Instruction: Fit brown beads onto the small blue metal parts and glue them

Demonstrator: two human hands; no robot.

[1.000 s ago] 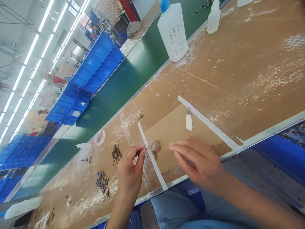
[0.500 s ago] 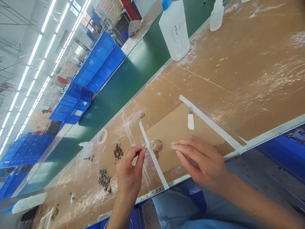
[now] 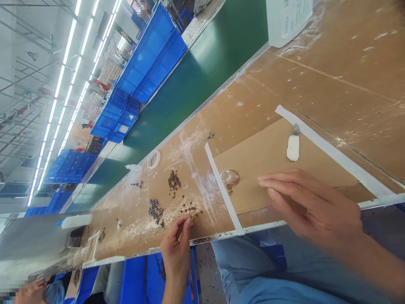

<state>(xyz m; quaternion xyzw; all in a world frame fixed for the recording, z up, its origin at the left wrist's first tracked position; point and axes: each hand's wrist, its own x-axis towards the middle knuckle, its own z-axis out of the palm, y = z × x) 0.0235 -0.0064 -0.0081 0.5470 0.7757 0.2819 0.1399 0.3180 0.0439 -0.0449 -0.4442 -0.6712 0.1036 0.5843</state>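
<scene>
My left hand (image 3: 177, 242) is over the table's near edge, with thumb and forefinger pinched around something tiny and dark that I cannot make out. Small round brown pieces (image 3: 190, 208) lie scattered just beyond its fingertips, and a denser pile of brown pieces (image 3: 174, 180) sits farther back. To the left lies a heap of small blue and gold pieces (image 3: 155, 211). My right hand (image 3: 311, 202) hovers above the brown cardboard, its fingers stretched forward and nothing visible in them. A clear glossy puddle (image 3: 230, 177) lies between the hands, beside a white tape strip.
A white-handled tool (image 3: 293, 147) lies behind my right hand. A tape roll (image 3: 153, 159) and a small white bottle (image 3: 134, 167) are near the green belt (image 3: 205, 71). A large white bottle (image 3: 287, 21) stands at the back. Another person's hand (image 3: 34, 291) shows at lower left.
My left hand has moved from beside the tape strip and puddle to the near edge, uncovering the scattered brown pieces. The view has swung left. My right hand keeps much the same pose.
</scene>
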